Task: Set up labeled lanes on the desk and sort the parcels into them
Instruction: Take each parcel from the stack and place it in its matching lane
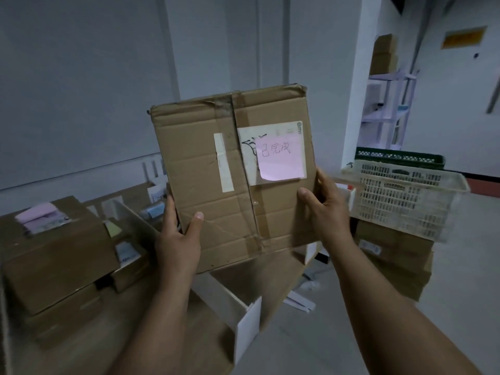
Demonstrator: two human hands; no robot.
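Observation:
I hold a large brown cardboard parcel (216, 171) up in front of me, tilted, its taped face toward the camera. A pink sticky note (280, 156) with handwriting sits on its white shipping label. My left hand (178, 239) grips the lower left corner, thumb on the front face. My right hand (324, 209) grips the lower right edge, thumb on the front. Below lies the wooden desk (113, 339) with white divider strips (247, 318).
Stacked brown boxes (56, 255) stand on the desk's left, one topped with pink notes (38, 215). Smaller parcels lie behind a divider. At right, a white plastic basket (405, 196) rests on cartons (392, 261), a green crate (400, 156) behind. Shelving stands at the back right.

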